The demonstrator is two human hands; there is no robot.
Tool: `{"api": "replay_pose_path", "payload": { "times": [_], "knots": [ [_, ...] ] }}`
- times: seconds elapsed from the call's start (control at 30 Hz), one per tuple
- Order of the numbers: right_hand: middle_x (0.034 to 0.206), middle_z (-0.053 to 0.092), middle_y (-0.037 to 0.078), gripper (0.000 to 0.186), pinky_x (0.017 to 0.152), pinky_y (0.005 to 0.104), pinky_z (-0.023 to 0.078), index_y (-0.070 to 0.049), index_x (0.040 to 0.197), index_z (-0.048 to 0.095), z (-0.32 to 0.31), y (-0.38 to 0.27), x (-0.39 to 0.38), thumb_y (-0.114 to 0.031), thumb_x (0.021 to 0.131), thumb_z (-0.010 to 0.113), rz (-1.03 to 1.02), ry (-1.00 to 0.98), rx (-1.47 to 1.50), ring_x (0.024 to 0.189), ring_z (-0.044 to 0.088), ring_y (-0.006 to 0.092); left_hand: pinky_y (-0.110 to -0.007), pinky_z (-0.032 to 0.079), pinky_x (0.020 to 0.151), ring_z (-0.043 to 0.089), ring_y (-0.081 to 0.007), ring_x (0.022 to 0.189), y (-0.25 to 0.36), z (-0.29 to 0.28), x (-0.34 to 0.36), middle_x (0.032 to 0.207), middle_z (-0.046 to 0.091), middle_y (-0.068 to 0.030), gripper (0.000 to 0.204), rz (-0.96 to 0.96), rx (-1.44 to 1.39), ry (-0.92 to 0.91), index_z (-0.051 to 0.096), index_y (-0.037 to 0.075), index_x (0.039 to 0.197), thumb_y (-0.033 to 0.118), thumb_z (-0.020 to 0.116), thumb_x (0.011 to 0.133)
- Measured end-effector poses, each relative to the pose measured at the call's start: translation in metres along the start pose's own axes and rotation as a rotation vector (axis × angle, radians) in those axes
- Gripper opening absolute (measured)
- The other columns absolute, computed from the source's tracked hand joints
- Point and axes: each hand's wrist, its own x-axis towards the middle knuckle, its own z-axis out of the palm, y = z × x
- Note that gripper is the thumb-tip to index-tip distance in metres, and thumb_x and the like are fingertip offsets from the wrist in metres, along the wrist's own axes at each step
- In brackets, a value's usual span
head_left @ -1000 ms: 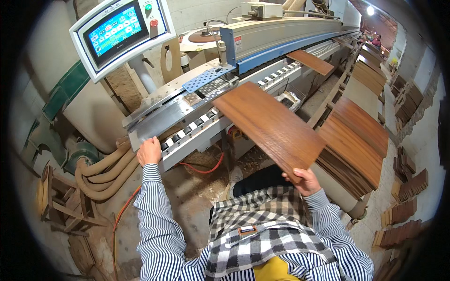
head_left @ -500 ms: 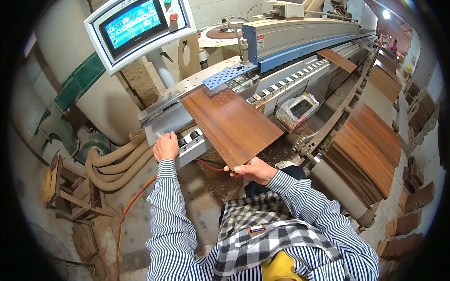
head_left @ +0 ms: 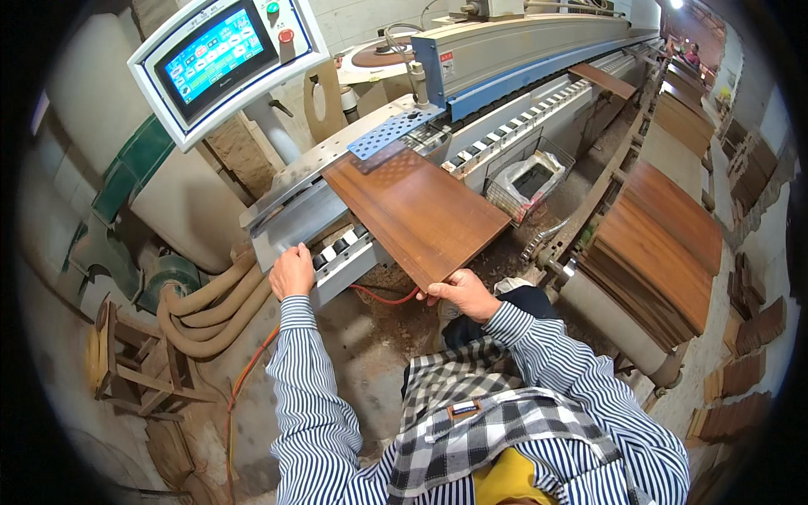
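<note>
A brown wood-grain panel (head_left: pixel 429 215) lies at a slant on the infeed side of a long edge-banding machine (head_left: pixel 530 71). Its far left corner is under a blue perforated plate (head_left: pixel 396 135), and its near end sticks out toward me. My right hand (head_left: pixel 463 295) is closed on the near corner, thumb on top and fingers mostly hidden beneath. My left hand (head_left: pixel 292 271) rests with curled fingers at the near end of the machine's metal bed (head_left: pixel 295 229), beside a row of black and white rollers (head_left: pixel 341 244). Whatever is under those fingers is hidden.
A lit control screen (head_left: pixel 219 63) stands at upper left. Stacked brown panels (head_left: pixel 652 252) lie on a roller conveyor (head_left: pixel 589 311) to my right. A wire basket (head_left: pixel 532 181) sits beyond the panel. Thick hoses (head_left: pixel 206 316) and a wooden stand (head_left: pixel 143 362) are at left.
The panel has slid a little farther along the machine, away from me, with my right hand following its corner. My left hand stays by the bed's end. The view has shifted slightly.
</note>
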Motion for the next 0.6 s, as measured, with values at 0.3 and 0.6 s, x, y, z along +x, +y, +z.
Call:
{"api": "replay_pose_path", "payload": {
  "times": [0.3, 0.6],
  "knots": [
    [0.088, 0.065, 0.008, 0.027, 0.07, 0.0253, 0.048, 0.001, 0.098, 0.061, -0.035, -0.005, -0.004, -0.023, 0.086, 0.059, -0.04, 0.211, 0.039, 0.076, 0.059, 0.0134, -0.045, 0.046, 0.072, 0.06, -0.0368, 0.08, 0.001, 0.0, -0.002, 0.085, 0.063, -0.0186, 0.039, -0.002, 0.006, 0.022, 0.066, 0.006, 0.083, 0.036, 0.042, 0.087],
    [0.078, 0.063, 0.009, 0.029, 0.065, 0.0261, 0.049, 0.003, 0.087, 0.06, -0.057, -0.008, -0.007, -0.026, 0.087, 0.057, -0.057, 0.341, 0.0, 0.07, 0.061, 0.0147, -0.045, 0.046, 0.071, 0.06, -0.037, 0.079, 0.001, 0.001, 0.0, 0.084, 0.063, -0.0189, 0.038, 0.009, 0.011, 0.029, 0.066, 0.006, 0.082, 0.036, 0.043, 0.086]
  ]
}}
